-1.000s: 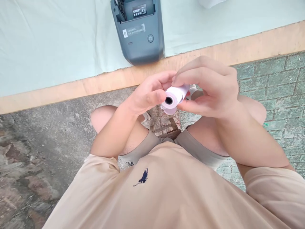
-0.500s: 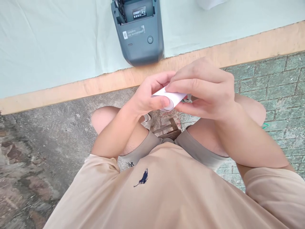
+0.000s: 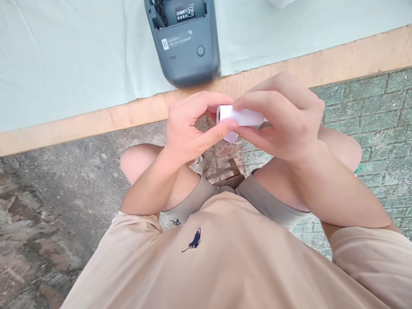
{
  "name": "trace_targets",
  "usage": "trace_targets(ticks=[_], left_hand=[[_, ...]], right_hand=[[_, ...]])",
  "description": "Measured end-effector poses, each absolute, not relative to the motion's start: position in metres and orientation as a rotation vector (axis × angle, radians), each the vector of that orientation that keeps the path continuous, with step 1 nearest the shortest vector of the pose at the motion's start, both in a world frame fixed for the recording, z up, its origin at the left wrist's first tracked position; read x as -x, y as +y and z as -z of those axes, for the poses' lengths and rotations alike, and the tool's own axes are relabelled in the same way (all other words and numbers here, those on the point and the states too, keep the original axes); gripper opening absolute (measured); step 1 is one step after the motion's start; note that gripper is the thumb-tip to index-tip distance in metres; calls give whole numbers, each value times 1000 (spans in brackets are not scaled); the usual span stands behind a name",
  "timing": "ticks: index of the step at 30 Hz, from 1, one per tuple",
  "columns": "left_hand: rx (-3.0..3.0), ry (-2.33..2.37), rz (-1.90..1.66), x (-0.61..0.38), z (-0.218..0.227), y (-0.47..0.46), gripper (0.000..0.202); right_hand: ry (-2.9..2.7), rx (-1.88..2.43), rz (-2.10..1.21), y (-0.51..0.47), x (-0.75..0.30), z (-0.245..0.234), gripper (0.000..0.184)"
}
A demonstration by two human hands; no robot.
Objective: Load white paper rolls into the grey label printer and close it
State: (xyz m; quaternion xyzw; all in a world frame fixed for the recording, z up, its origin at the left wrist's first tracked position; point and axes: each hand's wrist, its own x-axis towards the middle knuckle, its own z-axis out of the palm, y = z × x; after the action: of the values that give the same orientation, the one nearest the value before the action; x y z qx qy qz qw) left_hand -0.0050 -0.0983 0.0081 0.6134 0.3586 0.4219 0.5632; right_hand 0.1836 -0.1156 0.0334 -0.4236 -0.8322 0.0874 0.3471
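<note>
A small white paper roll (image 3: 242,116) lies sideways between both hands, held above my knees just in front of the table edge. My right hand (image 3: 283,118) wraps over it from the right, fingers curled on its top and underside. My left hand (image 3: 189,126) pinches the roll's left end with thumb below and forefinger above. A grey label printer (image 3: 185,43) with its lid open stands on the table straight ahead of my hands.
The wooden table (image 3: 337,60) carries a pale green cloth (image 3: 71,56). A white object (image 3: 280,3) shows at the top edge. Below are my knees, a wooden stool (image 3: 225,174), concrete and brick paving (image 3: 380,124).
The roll turned from end-on, with its dark core facing me, to lying sideways. Both hands rose slightly toward the table edge, and my left fingers shifted onto the roll's end.
</note>
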Motion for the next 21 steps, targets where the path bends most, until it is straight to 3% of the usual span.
trace_targets(ticks=[4, 8, 16, 19, 21], left_hand=[[-1317, 855, -966, 7, -12, -99, 33], [-1336, 868, -1009, 10, -19, -99, 24], [-1332, 932, -899, 11, -20, -101, 29], [-1348, 938, -1171, 12, -20, -97, 25], [-1375, 907, -1373, 14, -20, -94, 25]], right_hand=[[-2047, 1141, -684, -115, -184, -41, 23], [-1809, 1179, -1096, -116, -181, -44, 21], [-1855, 1212, -1109, -113, -180, -41, 28], [-1881, 1283, -1208, -116, -185, -46, 44], [-2030, 1354, -1094, -121, -188, -50, 42]])
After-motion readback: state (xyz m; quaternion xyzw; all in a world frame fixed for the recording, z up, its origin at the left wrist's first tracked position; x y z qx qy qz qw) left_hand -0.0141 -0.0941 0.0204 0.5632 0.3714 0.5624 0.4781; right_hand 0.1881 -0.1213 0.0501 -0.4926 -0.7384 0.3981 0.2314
